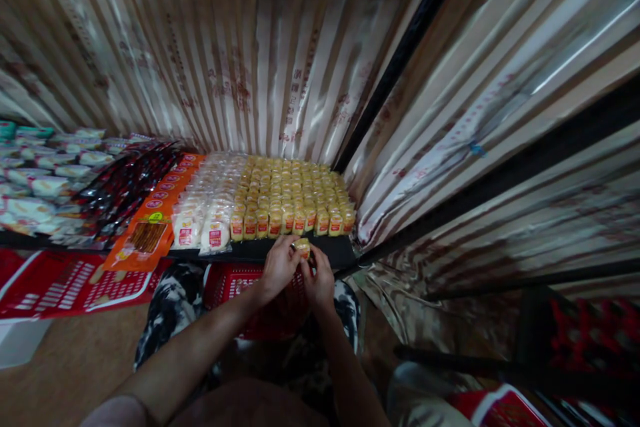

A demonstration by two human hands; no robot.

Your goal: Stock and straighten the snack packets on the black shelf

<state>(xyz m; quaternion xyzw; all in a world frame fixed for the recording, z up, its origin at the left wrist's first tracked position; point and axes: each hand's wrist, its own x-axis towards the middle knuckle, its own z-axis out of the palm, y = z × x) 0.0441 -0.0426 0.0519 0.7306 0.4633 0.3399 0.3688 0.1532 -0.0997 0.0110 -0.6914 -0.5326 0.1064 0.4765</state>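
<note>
Between my two hands is a small yellow snack pack (302,248) with a red label, just in front of the shelf edge. My left hand (280,267) pinches it from the left, and my right hand (319,278) holds its right side from below. Rows of matching yellow snack packs (287,193) stand tightly lined up on the black shelf (340,250) directly ahead. To their left lie white round packs (216,235) with red labels in clear wrap. The fingertips partly cover the pack that I hold.
An orange snack bag (150,233) overhangs the shelf's front. Dark packs (125,187) and white packs (45,173) fill the left. A red basket (225,287) sits between my knees. Striped plastic sheeting (270,53) and a black pole (400,60) border the shelf.
</note>
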